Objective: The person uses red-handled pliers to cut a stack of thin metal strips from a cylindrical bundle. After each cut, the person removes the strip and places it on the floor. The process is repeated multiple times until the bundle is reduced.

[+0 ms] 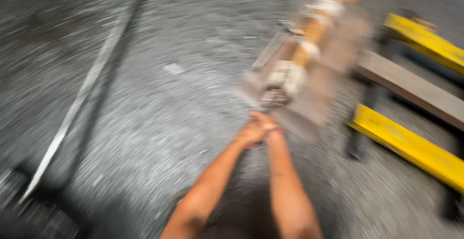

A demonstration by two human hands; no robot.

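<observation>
Although the picture is badly blurred, the left hand (250, 133) and the right hand (270, 129) are seen pressed together at mid-scene, both clenched around the near end of a long machine (299, 65); what exactly is gripped cannot be told. The machine, grey with tan and whitish parts, is stretched away from the hands toward the far right, tilted above the grey concrete floor (169, 113). To the right, yellow bars (411, 147) and a grey plank (411, 86) are seen. On the left, a pale strip (79, 99) is laid along the floor.
</observation>
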